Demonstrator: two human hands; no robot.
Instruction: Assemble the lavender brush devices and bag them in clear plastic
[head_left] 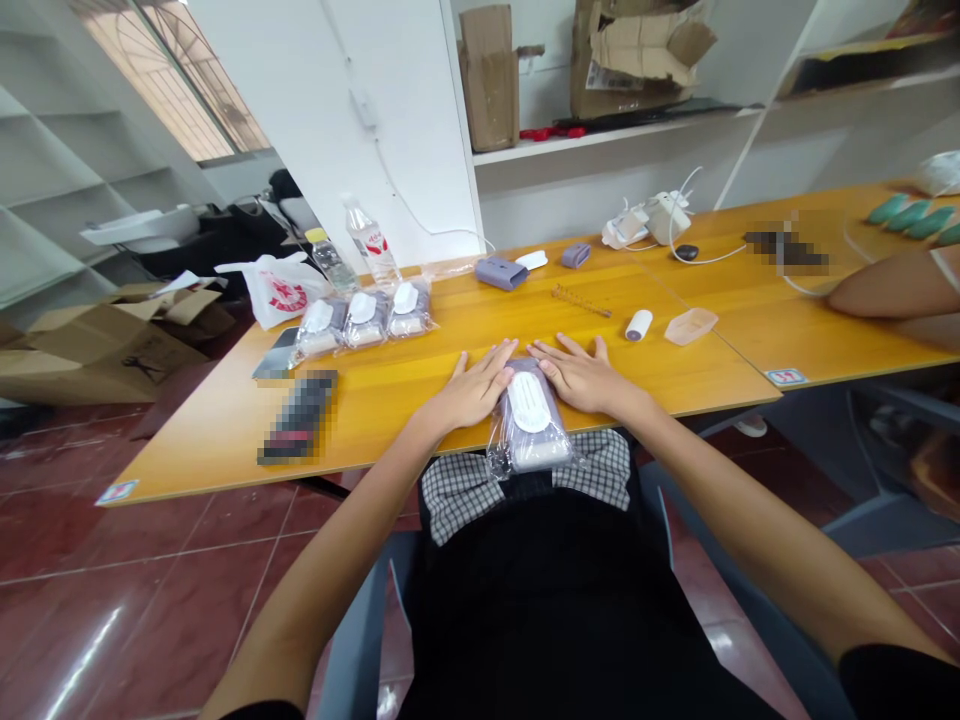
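Observation:
A clear plastic package (531,410) holds a purple-grey item with a white oval piece on top, and it lies at the table's front edge before my body. My left hand (474,385) rests along its left side, fingers stretched out and the fingertips at its upper corner. On the opposite side, my right hand (576,374) lies with fingers extended, touching the package's upper right edge. Neither hand is wrapped round it. Beyond them are a purple sleeve-like part (501,272), a coiled spring (581,301), a small white cylinder (639,325) and a translucent plastic piece (691,326).
Several similar wrapped packages (364,318) stand in a row at left, before two bottles (373,243) and a white bag (279,288). A blurred dark object (298,417) lies nearer. At right, another person's arm (892,288) rests on the adjoining table, near white cables (724,259).

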